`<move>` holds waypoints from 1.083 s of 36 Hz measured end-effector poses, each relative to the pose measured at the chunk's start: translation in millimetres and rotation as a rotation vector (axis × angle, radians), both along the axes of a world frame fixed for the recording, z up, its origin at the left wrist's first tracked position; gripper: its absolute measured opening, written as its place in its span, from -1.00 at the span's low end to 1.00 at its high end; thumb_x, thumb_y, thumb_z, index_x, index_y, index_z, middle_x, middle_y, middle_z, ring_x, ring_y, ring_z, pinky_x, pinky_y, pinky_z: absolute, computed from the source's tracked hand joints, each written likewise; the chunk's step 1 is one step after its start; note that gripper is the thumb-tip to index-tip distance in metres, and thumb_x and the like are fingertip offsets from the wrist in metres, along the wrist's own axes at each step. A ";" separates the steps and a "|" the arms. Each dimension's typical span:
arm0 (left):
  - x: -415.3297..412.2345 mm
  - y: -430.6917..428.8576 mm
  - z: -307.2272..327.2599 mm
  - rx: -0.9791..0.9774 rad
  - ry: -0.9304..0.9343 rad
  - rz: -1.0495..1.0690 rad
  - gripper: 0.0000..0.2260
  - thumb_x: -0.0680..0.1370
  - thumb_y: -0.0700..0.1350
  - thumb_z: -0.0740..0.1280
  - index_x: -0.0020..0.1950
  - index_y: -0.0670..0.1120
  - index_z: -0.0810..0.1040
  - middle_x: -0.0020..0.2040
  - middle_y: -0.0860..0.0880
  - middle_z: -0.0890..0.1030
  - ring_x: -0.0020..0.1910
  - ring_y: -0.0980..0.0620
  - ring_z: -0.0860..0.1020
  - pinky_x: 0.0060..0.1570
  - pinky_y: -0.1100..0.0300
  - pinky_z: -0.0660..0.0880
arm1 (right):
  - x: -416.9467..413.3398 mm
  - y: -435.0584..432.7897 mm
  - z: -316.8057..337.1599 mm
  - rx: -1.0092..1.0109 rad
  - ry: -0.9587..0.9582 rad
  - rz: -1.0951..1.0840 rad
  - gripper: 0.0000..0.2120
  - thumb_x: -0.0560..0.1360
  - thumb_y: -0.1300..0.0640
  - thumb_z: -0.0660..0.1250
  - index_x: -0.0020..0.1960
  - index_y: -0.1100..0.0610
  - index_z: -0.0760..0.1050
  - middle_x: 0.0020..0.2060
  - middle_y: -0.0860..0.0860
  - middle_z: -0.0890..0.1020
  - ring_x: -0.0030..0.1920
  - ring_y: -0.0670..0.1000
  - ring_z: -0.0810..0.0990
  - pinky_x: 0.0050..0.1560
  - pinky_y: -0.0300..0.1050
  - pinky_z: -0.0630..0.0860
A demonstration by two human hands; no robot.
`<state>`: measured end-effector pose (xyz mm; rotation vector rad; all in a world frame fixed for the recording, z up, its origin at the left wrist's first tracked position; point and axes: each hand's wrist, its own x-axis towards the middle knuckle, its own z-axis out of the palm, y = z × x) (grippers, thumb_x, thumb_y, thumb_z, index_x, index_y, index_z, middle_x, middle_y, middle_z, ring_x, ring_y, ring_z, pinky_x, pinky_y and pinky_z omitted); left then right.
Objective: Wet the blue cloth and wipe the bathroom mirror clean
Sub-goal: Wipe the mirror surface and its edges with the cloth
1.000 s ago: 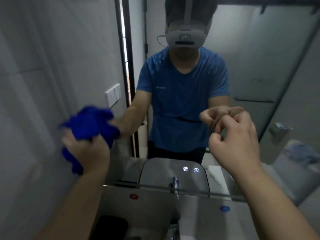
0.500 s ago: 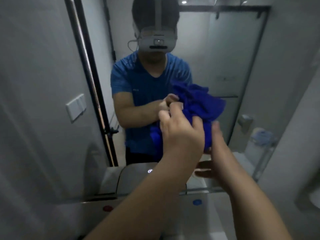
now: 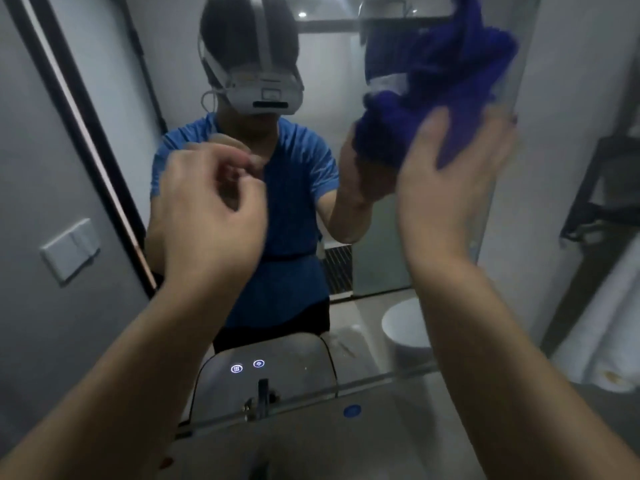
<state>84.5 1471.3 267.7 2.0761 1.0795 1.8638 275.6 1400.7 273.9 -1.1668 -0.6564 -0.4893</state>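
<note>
The blue cloth [image 3: 446, 81] is bunched up high on the right of the bathroom mirror [image 3: 332, 98], pressed against the glass. My right hand [image 3: 450, 188] grips it from below, palm toward the mirror, and its reflection meets it there. My left hand [image 3: 207, 216] hovers in front of the mirror's middle with its fingers loosely curled and nothing in it. The mirror reflects a person in a blue shirt wearing a headset.
A faucet [image 3: 261, 393] stands below the mirror's lower edge, with two lit touch buttons [image 3: 246, 366] above it. A wall switch [image 3: 71, 249] is on the left wall. A dark rack [image 3: 606, 188] and white towels [image 3: 606, 323] are at the right.
The cloth passed from my left hand, low at the left, to my right hand, which has lifted it to the mirror's upper right. My left hand has let go.
</note>
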 end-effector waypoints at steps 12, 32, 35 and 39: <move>-8.5 39.3 -46.1 0.185 0.278 0.450 -0.85 0.57 0.00 0.34 0.06 -0.04 0.52 0.07 -0.23 0.51 0.09 -0.28 0.47 0.09 -0.13 0.34 | -78.7 36.0 -193.9 -0.454 -0.533 0.185 -0.45 0.47 0.01 0.52 0.39 0.01 0.41 0.60 0.07 0.36 0.62 0.32 0.29 0.66 0.11 0.21; -11.0 13.4 -23.6 0.104 0.445 0.387 -0.83 0.58 0.07 0.25 -0.03 -0.02 0.43 0.11 -0.06 0.48 0.18 -0.16 0.43 0.20 -0.09 0.35 | 23.7 17.0 -33.2 -0.280 -0.122 -0.259 -0.47 0.35 0.02 0.33 0.30 0.14 0.59 0.36 0.21 0.53 0.32 0.32 0.51 0.44 -0.07 0.21; -15.0 10.9 -21.8 0.091 0.465 0.342 -0.86 0.56 0.05 0.29 -0.05 0.01 0.41 0.09 -0.02 0.47 0.17 -0.12 0.43 0.19 -0.07 0.37 | -6.9 19.6 -75.6 -0.403 -0.336 -0.107 -0.48 0.34 0.01 0.40 0.28 0.12 0.60 0.42 0.23 0.49 0.38 0.36 0.45 0.48 0.18 0.33; -24.0 10.2 -19.6 0.076 0.498 0.277 -0.85 0.53 0.05 0.32 -0.03 0.02 0.43 0.12 -0.05 0.51 0.19 -0.14 0.46 0.20 -0.07 0.39 | -29.6 15.4 -189.5 -0.525 -0.446 0.068 -0.49 0.25 0.08 0.53 0.18 0.15 0.63 0.32 0.27 0.53 0.25 0.39 0.50 0.35 0.27 0.44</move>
